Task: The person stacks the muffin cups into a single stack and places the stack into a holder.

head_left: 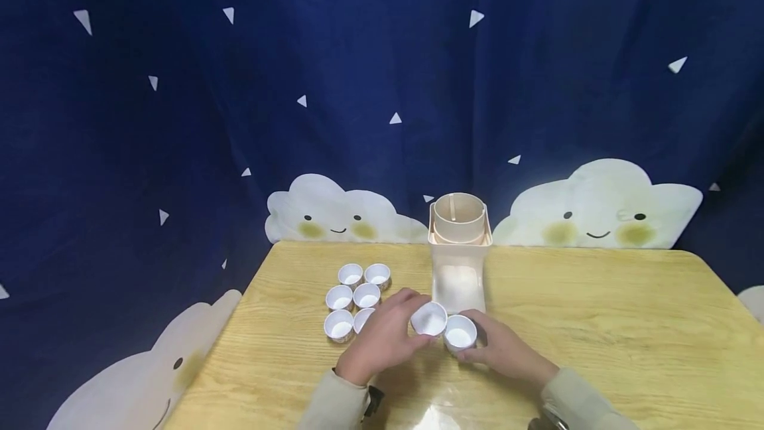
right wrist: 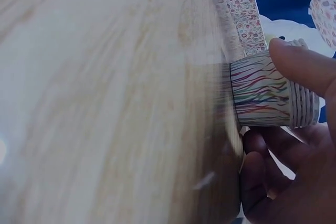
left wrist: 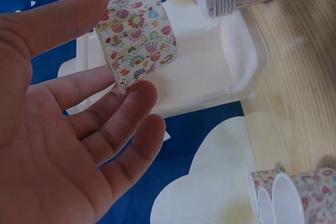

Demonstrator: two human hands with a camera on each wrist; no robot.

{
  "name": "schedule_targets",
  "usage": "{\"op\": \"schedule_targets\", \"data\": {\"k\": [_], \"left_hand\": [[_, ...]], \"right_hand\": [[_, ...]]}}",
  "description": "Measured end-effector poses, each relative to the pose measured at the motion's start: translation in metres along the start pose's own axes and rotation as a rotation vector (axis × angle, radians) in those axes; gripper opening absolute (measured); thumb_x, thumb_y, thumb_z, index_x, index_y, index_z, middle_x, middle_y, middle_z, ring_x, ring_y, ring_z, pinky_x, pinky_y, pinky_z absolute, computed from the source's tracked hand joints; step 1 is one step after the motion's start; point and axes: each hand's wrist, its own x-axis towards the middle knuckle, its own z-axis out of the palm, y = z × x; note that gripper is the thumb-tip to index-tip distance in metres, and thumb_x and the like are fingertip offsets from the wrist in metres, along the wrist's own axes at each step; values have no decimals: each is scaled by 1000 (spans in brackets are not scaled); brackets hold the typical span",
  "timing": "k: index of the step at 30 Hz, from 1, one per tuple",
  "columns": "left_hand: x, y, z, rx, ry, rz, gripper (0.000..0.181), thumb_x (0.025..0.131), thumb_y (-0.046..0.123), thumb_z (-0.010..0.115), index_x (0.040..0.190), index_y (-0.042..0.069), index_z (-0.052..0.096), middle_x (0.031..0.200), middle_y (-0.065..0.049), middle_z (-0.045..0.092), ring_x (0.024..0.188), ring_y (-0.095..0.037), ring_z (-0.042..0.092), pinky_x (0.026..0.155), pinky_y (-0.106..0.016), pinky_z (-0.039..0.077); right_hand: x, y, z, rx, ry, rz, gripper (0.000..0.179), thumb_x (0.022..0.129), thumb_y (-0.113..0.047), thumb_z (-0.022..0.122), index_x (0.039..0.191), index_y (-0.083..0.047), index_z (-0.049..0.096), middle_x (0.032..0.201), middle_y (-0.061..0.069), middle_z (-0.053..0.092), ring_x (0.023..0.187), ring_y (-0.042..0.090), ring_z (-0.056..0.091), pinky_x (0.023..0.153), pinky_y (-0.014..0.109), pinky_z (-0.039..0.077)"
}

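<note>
Between its thumb and fingers my left hand point(head_left: 390, 330) pinches a small paper baking cup point(left wrist: 140, 40) with a flower print, raised above the table and tilted. My right hand point(head_left: 501, 347) grips a stack of paper cups point(right wrist: 262, 90); several rims are nested, and the outer cup has coloured wavy stripes. That stack stands on the table just right of the left hand's cup. Directly behind both lies a cream plastic dispenser point(head_left: 458, 284) with a trough at the front and a round tube point(head_left: 459, 217) at its top.
Left of my left hand, several white-lined paper cups point(head_left: 339, 298) stand in two columns; the nearest right one is partly hidden by the hand. They stand on a wooden table point(head_left: 597, 310). A dark blue curtain point(head_left: 370, 52) with clouds and triangles hangs behind.
</note>
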Motion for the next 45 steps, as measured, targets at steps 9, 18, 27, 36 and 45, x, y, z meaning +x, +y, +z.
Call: {"op": "schedule_targets", "data": {"k": [9,18,27,36,45], "left_hand": [[7,7,7,1,10,56,56,80,29,81,131,13,63,122,1,65,112,-14,62,97,-27,51],[13,16,15,-60,2,62,55,82,26,79,132,15,61,125,2,65,115,-14,62,99,-28,51],[20,21,26,-70,-12,81,57,82,27,79,133,13,60,126,1,65,117,-15,62,101,-28,50],[20,22,30,-30,-33,61,57,81,25,80,133,15,60,129,2,65,119,-16,61,103,-29,49],[19,21,36,-22,-28,66,55,80,25,80,130,15,61,126,2,67,115,-15,62,99,-27,50]], "right_hand": [[-2,-1,-1,4,10,-7,58,78,-35,81,128,-17,58,116,-5,67,105,6,58,92,32,45],[-1,-2,-1,-17,32,-16,60,76,-33,82,128,-16,58,116,-3,68,107,13,61,97,47,48],[-2,-2,-1,16,31,-3,62,76,-36,83,128,-14,58,120,-1,68,118,23,59,102,59,45],[-1,-1,0,0,34,-4,59,76,-37,82,127,-15,59,116,-4,69,114,21,62,101,58,46],[-2,-4,-1,6,19,13,57,77,-38,82,124,-17,59,115,-6,68,112,16,61,99,49,49]]}}
